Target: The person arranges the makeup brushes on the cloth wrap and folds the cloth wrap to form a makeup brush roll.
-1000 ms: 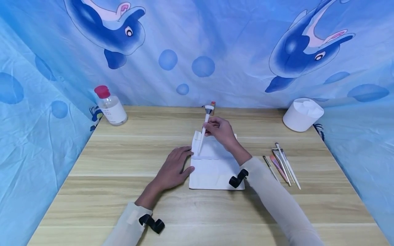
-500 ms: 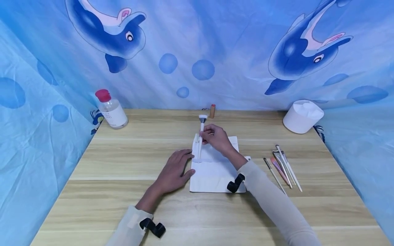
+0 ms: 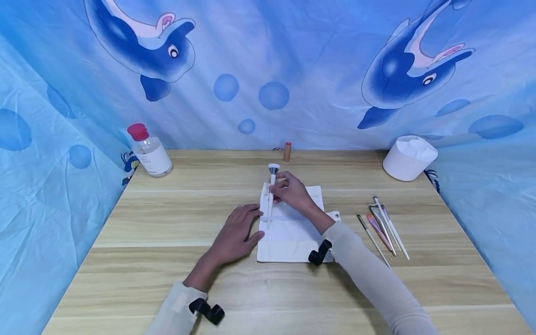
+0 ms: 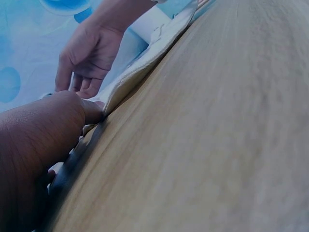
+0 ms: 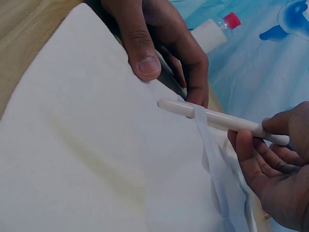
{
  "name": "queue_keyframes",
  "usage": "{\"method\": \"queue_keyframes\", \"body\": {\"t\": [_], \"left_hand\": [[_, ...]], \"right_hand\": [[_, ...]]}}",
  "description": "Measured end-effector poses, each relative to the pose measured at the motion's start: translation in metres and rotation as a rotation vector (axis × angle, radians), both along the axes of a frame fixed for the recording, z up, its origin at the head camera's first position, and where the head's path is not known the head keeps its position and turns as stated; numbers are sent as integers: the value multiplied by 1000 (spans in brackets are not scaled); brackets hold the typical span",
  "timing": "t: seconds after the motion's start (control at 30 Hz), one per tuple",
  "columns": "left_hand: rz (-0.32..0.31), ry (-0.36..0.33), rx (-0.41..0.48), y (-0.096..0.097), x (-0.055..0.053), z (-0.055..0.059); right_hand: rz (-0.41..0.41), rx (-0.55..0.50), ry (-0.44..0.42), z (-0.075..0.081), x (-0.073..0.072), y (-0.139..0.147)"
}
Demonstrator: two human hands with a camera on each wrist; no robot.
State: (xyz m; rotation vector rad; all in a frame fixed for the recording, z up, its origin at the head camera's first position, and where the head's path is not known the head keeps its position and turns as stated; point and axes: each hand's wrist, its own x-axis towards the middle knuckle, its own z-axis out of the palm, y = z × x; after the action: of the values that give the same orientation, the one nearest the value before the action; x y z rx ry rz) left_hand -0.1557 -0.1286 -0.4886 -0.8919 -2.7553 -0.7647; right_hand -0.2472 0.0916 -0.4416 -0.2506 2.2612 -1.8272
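My right hand (image 3: 295,193) pinches a white-handled makeup brush (image 3: 273,170) between thumb and fingers, its broad white-tipped bristles pointing away from me. In the right wrist view the handle (image 5: 219,119) runs beneath a thin band (image 5: 208,145) on a white cloth brush case (image 5: 96,125), and its rounded end shows on the near side. The case lies unfolded on the table. At its left edge rests my left hand (image 3: 236,235), fingers extended and spread from the thumb, whose tip touches the cloth. The left wrist view shows the case's edge slightly raised beside those fingers.
Right of the case lie several more makeup brushes (image 3: 387,228) in a loose group. A brown tube (image 3: 287,152) stands at the back edge. A clear bottle with a red cap (image 3: 152,156) is back left, a white paper roll (image 3: 405,160) back right. Blue curtains (image 3: 234,42) surround the table.
My right hand has brought the brush down and toward me, and its handle end has slid under the band. My left hand has stayed at the case's left edge.
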Motion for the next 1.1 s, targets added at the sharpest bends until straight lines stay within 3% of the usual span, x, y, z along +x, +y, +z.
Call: {"method": "queue_keyframes", "body": {"t": [0.6,1.1], "left_hand": [[-14,31,24,0,0,-3],[-14,36,34,0,-1,-3]], "right_hand": [[25,23,-48,-5,1,-4],[-8,-102,-113,-1,-9,1]]}}
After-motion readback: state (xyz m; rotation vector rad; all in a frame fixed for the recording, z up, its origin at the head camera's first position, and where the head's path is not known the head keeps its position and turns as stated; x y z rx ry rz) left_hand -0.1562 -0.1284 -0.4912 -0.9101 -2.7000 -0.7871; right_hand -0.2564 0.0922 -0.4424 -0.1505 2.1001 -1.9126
